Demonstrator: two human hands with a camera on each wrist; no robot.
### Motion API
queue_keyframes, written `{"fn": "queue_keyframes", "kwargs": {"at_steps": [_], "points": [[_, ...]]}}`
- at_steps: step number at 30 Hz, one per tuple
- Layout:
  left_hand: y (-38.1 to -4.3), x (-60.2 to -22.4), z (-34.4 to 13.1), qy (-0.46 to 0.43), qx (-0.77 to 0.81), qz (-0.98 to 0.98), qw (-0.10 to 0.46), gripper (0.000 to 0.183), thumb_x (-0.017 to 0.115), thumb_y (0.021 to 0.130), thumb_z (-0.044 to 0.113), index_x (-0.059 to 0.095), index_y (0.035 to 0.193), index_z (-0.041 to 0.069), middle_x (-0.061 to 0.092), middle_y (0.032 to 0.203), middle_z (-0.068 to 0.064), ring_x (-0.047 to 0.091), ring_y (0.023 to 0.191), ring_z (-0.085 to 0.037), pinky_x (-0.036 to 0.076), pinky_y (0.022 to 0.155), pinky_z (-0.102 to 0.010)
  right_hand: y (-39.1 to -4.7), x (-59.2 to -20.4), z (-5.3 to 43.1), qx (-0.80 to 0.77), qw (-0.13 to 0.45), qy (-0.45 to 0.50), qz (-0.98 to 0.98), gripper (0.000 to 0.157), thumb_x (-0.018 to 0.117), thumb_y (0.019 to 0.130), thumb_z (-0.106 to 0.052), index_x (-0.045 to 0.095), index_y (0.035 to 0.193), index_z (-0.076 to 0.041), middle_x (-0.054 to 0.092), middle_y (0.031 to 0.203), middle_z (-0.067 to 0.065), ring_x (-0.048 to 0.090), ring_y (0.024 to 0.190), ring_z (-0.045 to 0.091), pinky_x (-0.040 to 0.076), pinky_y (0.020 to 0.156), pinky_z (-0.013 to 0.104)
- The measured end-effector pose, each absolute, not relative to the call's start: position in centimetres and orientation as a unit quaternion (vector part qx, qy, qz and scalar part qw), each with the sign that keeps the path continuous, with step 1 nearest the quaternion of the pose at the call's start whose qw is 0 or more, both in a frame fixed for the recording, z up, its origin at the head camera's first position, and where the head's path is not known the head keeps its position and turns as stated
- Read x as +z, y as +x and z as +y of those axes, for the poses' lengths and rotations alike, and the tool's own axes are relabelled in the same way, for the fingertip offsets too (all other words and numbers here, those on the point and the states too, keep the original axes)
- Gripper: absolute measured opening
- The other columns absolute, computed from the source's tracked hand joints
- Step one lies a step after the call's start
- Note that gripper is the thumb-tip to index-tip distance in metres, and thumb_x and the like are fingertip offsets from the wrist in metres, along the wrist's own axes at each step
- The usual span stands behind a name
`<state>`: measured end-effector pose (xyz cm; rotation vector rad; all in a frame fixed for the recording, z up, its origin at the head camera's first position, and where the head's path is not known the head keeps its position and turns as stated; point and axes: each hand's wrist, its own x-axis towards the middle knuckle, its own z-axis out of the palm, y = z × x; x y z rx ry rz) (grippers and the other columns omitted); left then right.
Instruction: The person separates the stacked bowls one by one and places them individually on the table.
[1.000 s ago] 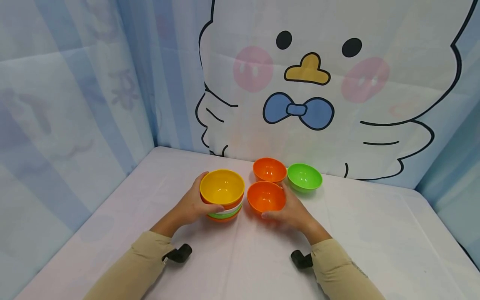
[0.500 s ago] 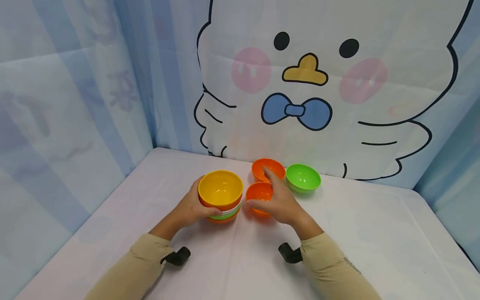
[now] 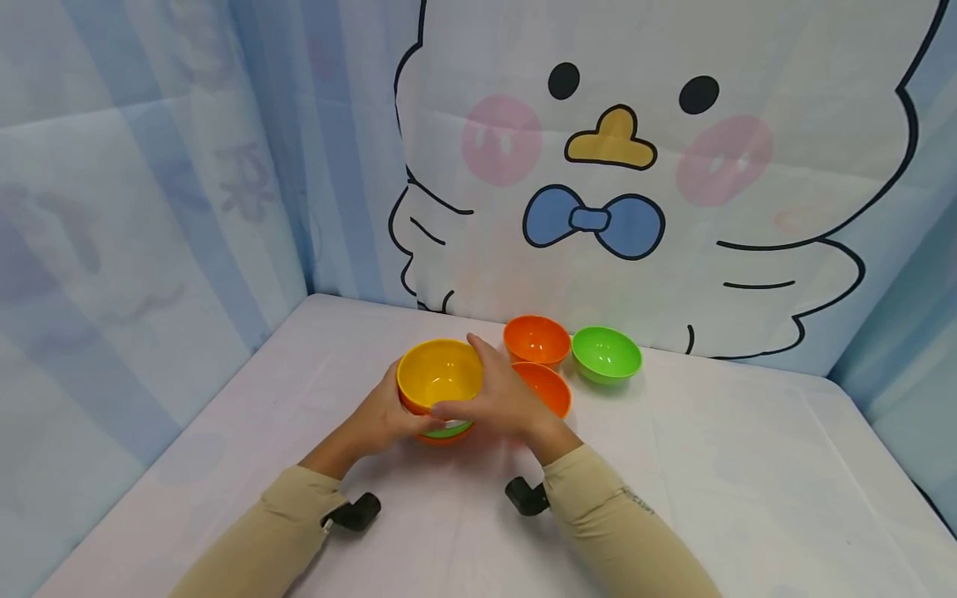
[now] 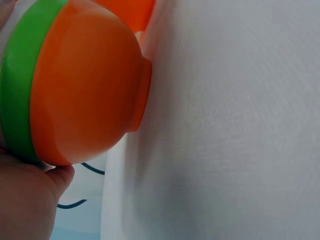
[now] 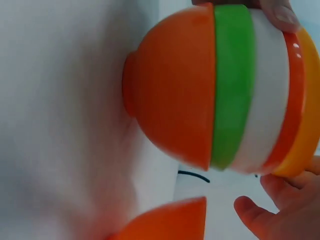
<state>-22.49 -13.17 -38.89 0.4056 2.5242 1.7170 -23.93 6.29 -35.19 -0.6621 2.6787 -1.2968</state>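
Observation:
A stack of nested bowls stands upright on the table, topped by a yellow bowl (image 3: 437, 375). Beneath it come a thin orange rim (image 5: 295, 65), a white bowl (image 5: 267, 95), a green bowl (image 5: 232, 90) and an orange bowl (image 5: 172, 90) at the bottom. My left hand (image 3: 377, 419) grips the stack from the left, thumb across the front. Spread around the right side of the yellow bowl is my right hand (image 3: 504, 399); its fingers look extended, some touching the bowl in the right wrist view. Beside it, a single orange bowl (image 3: 546, 386) is partly hidden by that hand.
Farther back stand another orange bowl (image 3: 536, 339) and a light green bowl (image 3: 606, 355), side by side. A pale cloth covers the table (image 3: 748, 482). Behind it hangs a printed curtain (image 3: 478, 257), with more curtain at both sides.
My right hand has let go of the nearer orange bowl and moved left to the stack. The left hand stays on the stack, and the bowls stand about where they were.

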Motion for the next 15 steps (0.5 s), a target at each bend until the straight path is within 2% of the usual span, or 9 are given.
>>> {"fn": "queue_keyframes", "kwargs": {"at_steps": [3,9,15], "points": [[-22.8,-39.4,-13.2,0.140,0.556,0.819,0.024,0.097,0.080,0.062,0.039,0.021,0.134,0.013,0.039,0.125,-0.003,0.042,0.110,-0.020,0.039,0.092,-0.038,-23.9,-35.4,5.8,-0.417,0.043,-0.217,0.882,0.113,0.072,0.057,-0.061,0.014,0.143,-0.015,0.034,0.133,-0.003,0.042,0.108,0.012,0.044,0.085,0.033],[-22.7,-39.4,-13.3,0.142,0.561,0.815,0.027,0.096,0.080,0.062,0.037,0.021,0.134,0.013,0.039,0.125,-0.004,0.042,0.110,-0.021,0.039,0.093,-0.038,-23.9,-35.8,5.4,-0.425,0.040,-0.207,0.880,0.115,0.071,0.056,-0.064,0.015,0.142,-0.013,0.036,0.129,-0.004,0.044,0.104,0.012,0.045,0.082,0.031],[-21.6,-37.9,-13.0,0.145,0.569,0.809,0.030,0.090,0.079,0.066,0.022,0.022,0.134,0.007,0.040,0.124,-0.009,0.042,0.109,-0.024,0.039,0.092,-0.040,-23.9,-36.2,5.3,-0.436,0.034,-0.187,0.880,0.105,0.071,0.061,-0.059,0.021,0.140,-0.010,0.041,0.124,-0.003,0.047,0.100,0.014,0.046,0.080,0.032]]}}
